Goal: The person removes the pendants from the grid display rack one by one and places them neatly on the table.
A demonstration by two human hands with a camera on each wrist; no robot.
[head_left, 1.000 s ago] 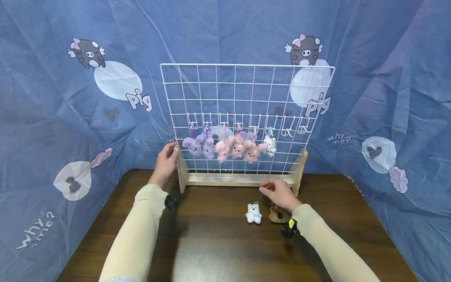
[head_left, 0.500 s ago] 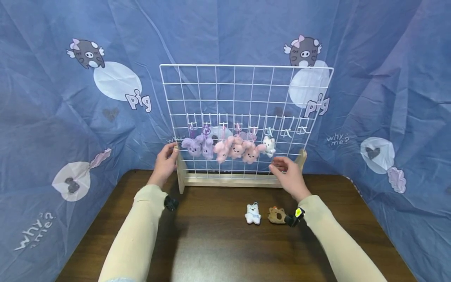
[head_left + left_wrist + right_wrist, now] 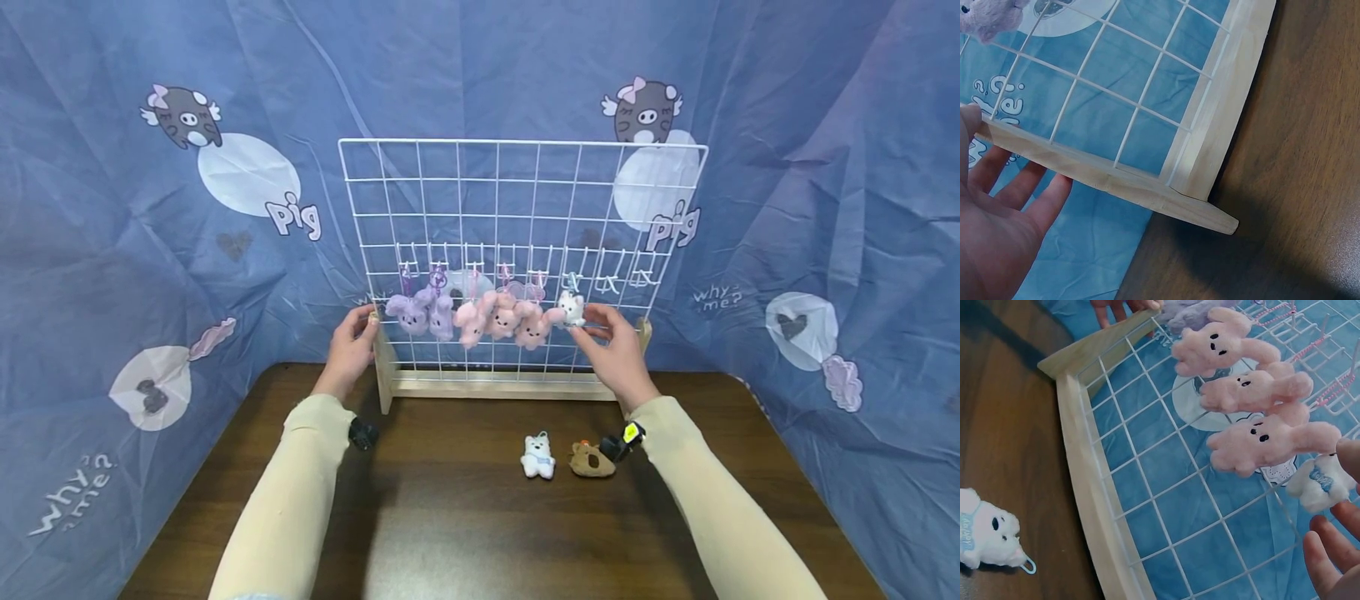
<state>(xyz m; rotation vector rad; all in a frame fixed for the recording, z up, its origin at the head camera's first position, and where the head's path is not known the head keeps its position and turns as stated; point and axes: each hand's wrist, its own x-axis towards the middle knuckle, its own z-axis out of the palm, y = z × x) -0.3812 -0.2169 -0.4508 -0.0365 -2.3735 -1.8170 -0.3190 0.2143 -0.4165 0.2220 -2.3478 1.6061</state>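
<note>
In the head view my left hand grips the wooden upright at the left end of a white wire grid rack, thumb on one side and fingers on the other. My right hand holds a small white bear plush keychain between thumb and fingers; the bear hangs from a hook by its light blue strap. Left of it hang several pink rabbit plush keychains and two purple ones. In the right wrist view the thumb overlaps the bear's edge.
On the brown table lie another white bear plush keychain and a brown plush keychain, below the right forearm. Bare hooks sit at the rack's right side. A blue printed cloth surrounds the table.
My right hand has risen from near the table, beside the rack's base, to the hanging white bear and taken hold of it. The left hand stays on the upright.
</note>
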